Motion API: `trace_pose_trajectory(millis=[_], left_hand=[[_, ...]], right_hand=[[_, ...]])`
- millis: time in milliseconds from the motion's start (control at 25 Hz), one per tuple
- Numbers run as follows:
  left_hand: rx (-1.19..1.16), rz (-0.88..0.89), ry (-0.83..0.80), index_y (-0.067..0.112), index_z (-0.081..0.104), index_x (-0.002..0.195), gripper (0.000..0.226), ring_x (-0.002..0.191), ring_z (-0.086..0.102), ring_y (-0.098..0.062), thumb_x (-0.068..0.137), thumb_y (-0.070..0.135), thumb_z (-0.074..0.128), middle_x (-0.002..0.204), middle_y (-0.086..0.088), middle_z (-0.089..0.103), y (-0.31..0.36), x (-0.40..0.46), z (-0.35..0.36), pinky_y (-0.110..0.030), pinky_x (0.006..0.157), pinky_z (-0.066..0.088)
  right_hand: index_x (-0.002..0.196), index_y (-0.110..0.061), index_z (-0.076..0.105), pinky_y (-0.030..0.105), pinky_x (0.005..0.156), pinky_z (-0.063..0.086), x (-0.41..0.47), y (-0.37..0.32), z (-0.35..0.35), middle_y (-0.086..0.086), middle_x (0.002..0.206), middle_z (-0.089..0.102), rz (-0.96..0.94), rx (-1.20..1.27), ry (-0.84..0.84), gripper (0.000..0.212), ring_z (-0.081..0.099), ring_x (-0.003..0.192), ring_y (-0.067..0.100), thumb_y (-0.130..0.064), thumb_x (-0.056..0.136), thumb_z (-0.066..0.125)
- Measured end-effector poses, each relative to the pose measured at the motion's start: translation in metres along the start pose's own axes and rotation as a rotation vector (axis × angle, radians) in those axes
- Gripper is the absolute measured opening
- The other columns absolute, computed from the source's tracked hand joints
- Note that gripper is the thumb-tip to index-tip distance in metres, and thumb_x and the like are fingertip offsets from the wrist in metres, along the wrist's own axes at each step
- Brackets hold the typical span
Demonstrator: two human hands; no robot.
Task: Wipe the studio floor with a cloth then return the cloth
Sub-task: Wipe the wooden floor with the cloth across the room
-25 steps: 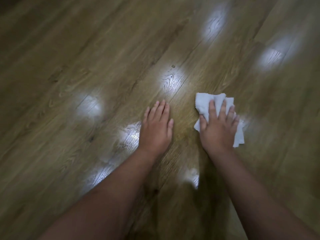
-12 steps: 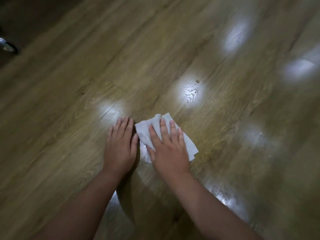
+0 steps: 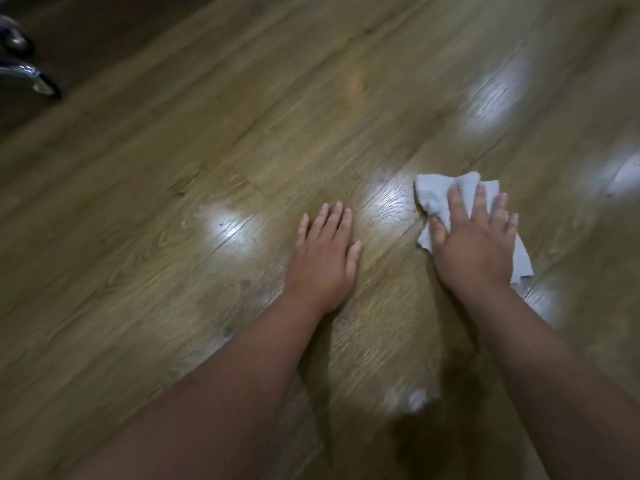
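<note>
A crumpled white cloth point(image 3: 436, 199) lies on the brown wood-plank floor point(image 3: 207, 150), right of centre. My right hand point(image 3: 474, 244) lies flat on top of the cloth with fingers spread, pressing it to the floor and covering its middle. My left hand point(image 3: 323, 261) rests palm down on the bare planks, a hand's width to the left of the cloth, holding nothing.
Shiny chrome chair legs with castors point(image 3: 31, 77) stand at the upper left corner. Bright light reflections dot the glossy planks. The scene is dim and motion-blurred.
My right hand has slid the cloth from beside my left hand away to the right. My left hand has stayed planted on the floor.
</note>
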State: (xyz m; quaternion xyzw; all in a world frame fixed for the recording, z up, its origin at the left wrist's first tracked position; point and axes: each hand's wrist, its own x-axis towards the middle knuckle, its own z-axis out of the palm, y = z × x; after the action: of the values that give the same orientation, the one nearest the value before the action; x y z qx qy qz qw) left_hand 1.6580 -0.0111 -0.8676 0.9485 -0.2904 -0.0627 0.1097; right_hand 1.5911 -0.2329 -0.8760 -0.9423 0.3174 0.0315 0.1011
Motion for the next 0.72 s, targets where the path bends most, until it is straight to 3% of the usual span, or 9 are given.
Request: trace_pose_trajectory(millis=[200, 360, 520, 720], left_hand=[[-0.039, -0.013, 0.152, 0.013, 0.027, 0.163, 0.061, 0.16, 0.015, -0.016, 0.108, 0.037, 0.031, 0.17, -0.003, 0.027, -0.001, -0.003, 0.01, -0.046, 0.131, 0.004], [-0.08, -0.035, 0.189, 0.009, 0.031, 0.162, 0.06, 0.159, 0.018, -0.018, 0.105, 0.029, 0.034, 0.17, -0.005, 0.028, -0.002, -0.003, 0.006, -0.046, 0.13, 0.01], [-0.095, -0.082, 0.181, 0.007, 0.027, 0.163, 0.066, 0.161, 0.009, -0.017, 0.099, 0.023, 0.034, 0.172, -0.007, 0.02, -0.003, -0.004, 0.004, -0.043, 0.13, 0.005], [-0.039, -0.107, 0.098, 0.009, 0.023, 0.164, 0.071, 0.161, 0.004, -0.018, 0.097, 0.027, 0.039, 0.174, -0.006, 0.014, -0.004, 0.0, 0.005, -0.046, 0.129, 0.008]], right_hand=[[0.166, -0.023, 0.022, 0.055, 0.129, 0.006, -0.006, -0.031, 0.01, 0.016, 0.173, 0.016, -0.104, 0.023, 0.082, 0.069, 0.007, 0.159, 0.041, -0.053, 0.104, 0.02], [0.164, -0.022, 0.031, 0.055, 0.129, 0.011, -0.018, -0.087, 0.021, 0.015, 0.171, 0.022, -0.389, 0.019, 0.074, 0.067, 0.014, 0.159, 0.039, -0.048, 0.102, 0.032], [0.165, -0.026, 0.028, 0.055, 0.129, 0.014, -0.006, -0.097, 0.027, 0.012, 0.173, 0.018, -0.528, -0.001, 0.039, 0.066, 0.011, 0.16, 0.037, -0.05, 0.104, 0.031], [0.165, -0.022, 0.027, 0.056, 0.129, 0.01, 0.071, -0.109, 0.021, 0.015, 0.172, 0.021, -0.227, 0.039, 0.084, 0.067, 0.012, 0.159, 0.042, -0.051, 0.105, 0.026]])
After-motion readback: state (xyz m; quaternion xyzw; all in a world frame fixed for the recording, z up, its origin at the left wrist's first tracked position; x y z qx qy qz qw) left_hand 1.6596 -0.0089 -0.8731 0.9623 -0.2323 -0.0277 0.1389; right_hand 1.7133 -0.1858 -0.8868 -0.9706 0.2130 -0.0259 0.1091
